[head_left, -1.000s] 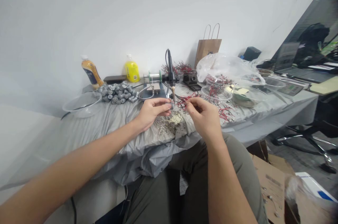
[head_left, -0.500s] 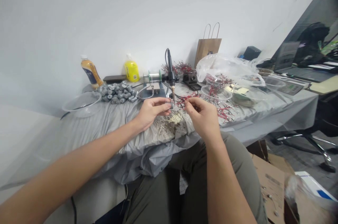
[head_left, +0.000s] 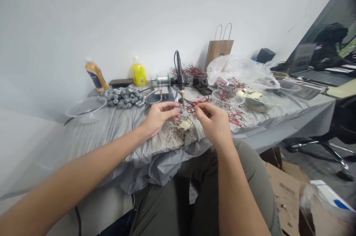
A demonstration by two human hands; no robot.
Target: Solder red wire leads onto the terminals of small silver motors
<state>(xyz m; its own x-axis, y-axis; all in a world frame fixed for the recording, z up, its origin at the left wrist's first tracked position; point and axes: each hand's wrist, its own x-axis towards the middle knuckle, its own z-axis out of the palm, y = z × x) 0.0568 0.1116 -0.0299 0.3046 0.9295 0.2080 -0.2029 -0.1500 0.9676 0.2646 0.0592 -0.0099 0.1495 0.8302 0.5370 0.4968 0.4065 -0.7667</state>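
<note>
My left hand [head_left: 161,118] pinches a small grey metal cylinder [head_left: 180,110] between thumb and fingers, just under the tip of a soldering iron [head_left: 180,76] held upright in a stand. To the right of that tip, my right hand [head_left: 214,122] is closed in a pinch; what lies between its fingertips is too small to make out. Behind and beside it lie short red wires with small metal ends [head_left: 236,119]. A heap of similar grey cylinders [head_left: 124,97] rests to the left. Dark solder crumbs [head_left: 179,132] are scattered on the covering below the hands.
A solder spool [head_left: 162,80] stands behind the iron. Along the wall are a yellow bottle [head_left: 138,74], an orange bottle [head_left: 96,76] and a paper bag [head_left: 218,52]. Clear plastic tubs [head_left: 86,109] and a white plastic bag [head_left: 241,71] sit on the grey-sheeted table [head_left: 97,136].
</note>
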